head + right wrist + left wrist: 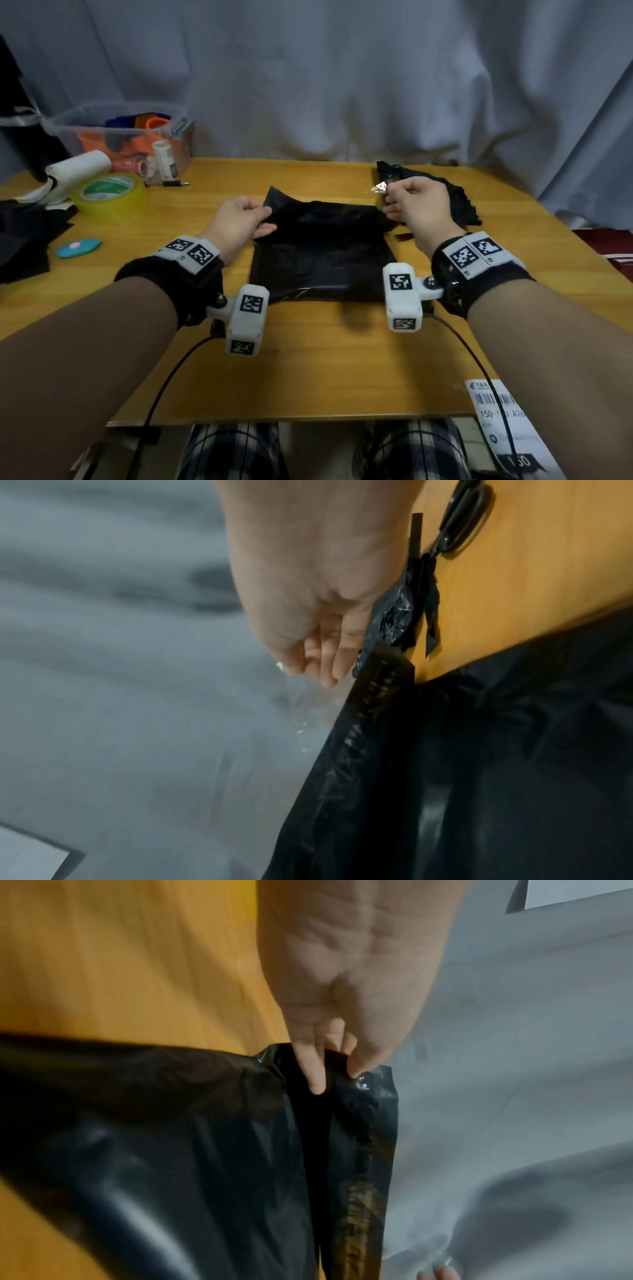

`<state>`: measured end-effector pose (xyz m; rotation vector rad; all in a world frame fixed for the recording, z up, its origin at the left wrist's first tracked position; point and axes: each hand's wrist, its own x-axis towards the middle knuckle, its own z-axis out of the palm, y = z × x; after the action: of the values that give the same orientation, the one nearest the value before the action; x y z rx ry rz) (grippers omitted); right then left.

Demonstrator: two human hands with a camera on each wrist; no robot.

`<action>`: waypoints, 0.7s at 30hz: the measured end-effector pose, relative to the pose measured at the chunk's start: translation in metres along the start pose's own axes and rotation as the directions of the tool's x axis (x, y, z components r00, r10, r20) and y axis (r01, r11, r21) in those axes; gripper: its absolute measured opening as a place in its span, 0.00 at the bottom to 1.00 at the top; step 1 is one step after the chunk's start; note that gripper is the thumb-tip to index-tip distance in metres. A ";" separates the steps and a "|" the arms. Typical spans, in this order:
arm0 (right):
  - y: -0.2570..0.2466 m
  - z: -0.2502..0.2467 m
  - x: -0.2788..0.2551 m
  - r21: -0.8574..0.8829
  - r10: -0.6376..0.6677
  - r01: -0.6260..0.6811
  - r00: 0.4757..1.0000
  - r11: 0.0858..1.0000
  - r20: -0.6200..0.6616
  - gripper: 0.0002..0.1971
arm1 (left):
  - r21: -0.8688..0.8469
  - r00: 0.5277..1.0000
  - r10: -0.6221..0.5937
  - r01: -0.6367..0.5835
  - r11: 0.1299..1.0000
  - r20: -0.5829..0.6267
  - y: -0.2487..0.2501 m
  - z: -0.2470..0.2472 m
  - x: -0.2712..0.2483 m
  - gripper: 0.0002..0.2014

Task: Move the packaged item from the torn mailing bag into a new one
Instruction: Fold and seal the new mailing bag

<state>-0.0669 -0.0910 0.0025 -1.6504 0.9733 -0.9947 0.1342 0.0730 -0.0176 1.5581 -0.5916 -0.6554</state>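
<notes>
Between the two hands, at the table's centre, lies one flat black mailing bag [322,253], its open flap end toward twelve o'clock and its body bulging slightly; whatever is inside cannot be seen. The left hand [239,222] sits at the bag's ten o'clock corner, thumb and fingers [313,1066] curled and pinching the flap's edge, lifting that corner off the wood. The right hand [416,205] is at the bag's two o'clock corner, fingers curled in a pinch on a thin strip of clear film [378,187] that glints beside the thumb; the right wrist view shows the film trailing down along the flap's sticky band, though it is blurred. Just behind the right hand, at one o'clock, lies one crumpled black torn bag [445,195], touching the table [308,359] and partly hidden by the knuckles. The right wrist view also shows one pair of black scissors [462,520] near it.

Farther out at nine to ten o'clock: one roll of yellow-green tape [111,195], one white paper roll [77,169], one black pen [175,183], one round teal disc [78,247], and one clear plastic bin [120,137] of mixed things. At five o'clock one printed shipping label [503,421] hangs over the table's near edge.
</notes>
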 end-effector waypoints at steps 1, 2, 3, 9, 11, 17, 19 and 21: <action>-0.002 0.000 -0.001 0.022 -0.018 0.018 1.000 1.000 0.016 0.07 | 0.000 1.000 -0.003 0.003 1.000 0.012 0.002 0.002 0.000 0.03; -0.004 0.000 -0.003 0.041 -0.037 0.036 0.999 0.999 0.032 0.07 | 0.005 1.000 -0.001 0.001 1.000 0.027 0.004 0.004 -0.001 0.04; -0.007 0.001 -0.004 0.058 -0.056 0.053 0.997 0.997 0.047 0.07 | 0.012 0.999 0.006 -0.007 1.000 0.044 0.007 0.006 -0.002 0.06; -0.015 0.000 0.002 0.095 -0.064 0.062 0.998 0.994 0.013 0.08 | -0.008 0.999 0.036 -0.036 0.999 0.025 0.008 0.003 -0.002 0.04; -0.010 -0.007 0.007 0.094 -0.008 0.015 0.998 0.995 -0.067 0.09 | -0.070 1.000 0.017 -0.018 0.997 -0.013 0.008 0.001 0.000 0.02; 0.010 -0.036 0.020 0.385 0.245 -0.166 0.955 0.908 -0.166 0.08 | -0.191 0.995 0.001 -0.021 0.981 -0.103 0.011 0.004 0.009 0.05; 0.012 -0.038 0.020 0.406 0.240 -0.166 0.961 0.899 -0.138 0.07 | -0.177 0.995 0.009 -0.026 0.984 -0.098 0.009 0.007 0.011 0.04; 0.012 -0.037 0.021 0.437 0.237 -0.168 0.966 0.884 -0.107 0.05 | -0.186 0.997 0.025 -0.038 0.982 -0.071 0.005 0.008 0.013 0.01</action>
<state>-0.0953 -0.1247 0.0025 -1.0965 0.9311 -1.1138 0.1377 0.0583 -0.0136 1.3873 -0.4886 -0.6133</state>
